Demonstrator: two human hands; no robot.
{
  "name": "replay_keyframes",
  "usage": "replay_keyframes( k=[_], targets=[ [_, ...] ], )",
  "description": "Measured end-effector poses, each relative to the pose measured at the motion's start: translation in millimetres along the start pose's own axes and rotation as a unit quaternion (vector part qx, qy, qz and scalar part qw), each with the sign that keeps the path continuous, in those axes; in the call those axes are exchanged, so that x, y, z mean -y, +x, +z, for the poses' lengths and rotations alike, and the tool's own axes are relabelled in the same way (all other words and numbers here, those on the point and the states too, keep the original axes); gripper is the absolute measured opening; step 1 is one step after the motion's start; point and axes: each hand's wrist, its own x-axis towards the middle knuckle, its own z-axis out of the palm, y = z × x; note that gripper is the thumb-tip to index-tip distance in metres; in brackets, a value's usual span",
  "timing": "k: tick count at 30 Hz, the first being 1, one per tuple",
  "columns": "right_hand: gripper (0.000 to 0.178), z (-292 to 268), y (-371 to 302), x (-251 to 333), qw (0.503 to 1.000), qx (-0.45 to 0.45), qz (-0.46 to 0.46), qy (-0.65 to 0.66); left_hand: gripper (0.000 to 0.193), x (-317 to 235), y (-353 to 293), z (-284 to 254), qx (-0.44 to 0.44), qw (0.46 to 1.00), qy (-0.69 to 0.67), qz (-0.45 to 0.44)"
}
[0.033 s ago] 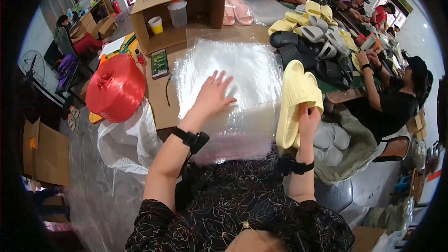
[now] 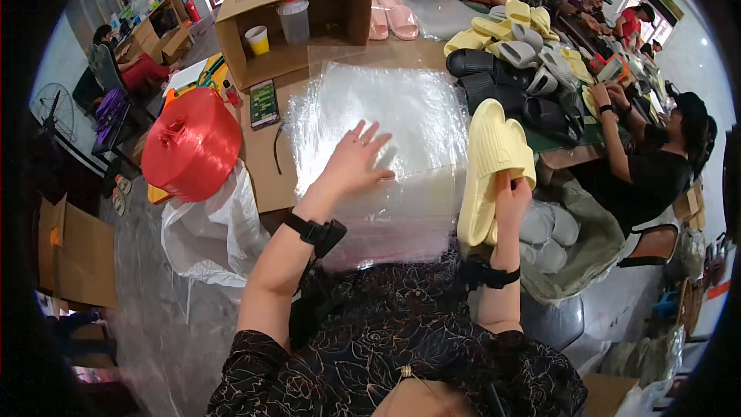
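Note:
A stack of clear plastic bags [image 2: 386, 100] lies in front of me. My left hand [image 2: 359, 158] rests on the stack with its fingers spread, holding nothing. To the right of the bags, my right hand [image 2: 511, 201] grips a pair of pale yellow slide sandals [image 2: 486, 162], its fingers in the foot opening. The two slides are held together, toes pointing away from me. Part of the rear slide is hidden behind the front one.
A large red roll of plastic twine [image 2: 193, 147] stands at left, beside a phone [image 2: 264, 104]. An open cardboard box [image 2: 340, 27] holds cups. Yellow, grey and black slides [image 2: 494, 69] are heaped at right. Below them, a sack [image 2: 587, 247] contains grey slides; co-workers sit beyond.
My left hand has shifted very slightly toward me and to the right on the bags. My right hand and the yellow slides look almost still.

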Motion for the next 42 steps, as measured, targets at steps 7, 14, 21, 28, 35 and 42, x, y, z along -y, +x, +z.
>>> replay_keyframes(
  k=[7, 14, 21, 28, 35, 42],
  targets=[
    [0.027, 5, -17, -28, 0.986, 0.019, 0.002, 0.164, 0.054, -5, -25, 10, 0.029, 0.997, -0.058, 0.043],
    [0.025, -8, -21, -22, 0.975, 0.048, -0.032, 0.214, 0.030, -5, -19, 8, -0.053, 0.987, -0.155, 0.002],
    [0.023, 1, -34, -14, 0.984, 0.053, -0.062, 0.160, 0.034, -11, -19, 8, -0.043, 0.984, -0.170, -0.027],
    [0.016, 4, -36, -11, 0.984, 0.057, -0.028, 0.168, 0.032, -9, -26, 9, -0.063, 0.992, -0.113, 0.009],
    [0.015, 1, -35, -15, 0.986, 0.053, -0.085, 0.134, 0.028, -16, -14, -8, -0.018, 0.984, -0.158, -0.085],
    [0.026, 5, -70, 74, 0.938, 0.224, -0.263, 0.010, 0.038, -16, -8, -30, -0.002, 0.946, -0.290, -0.143]
  ],
)
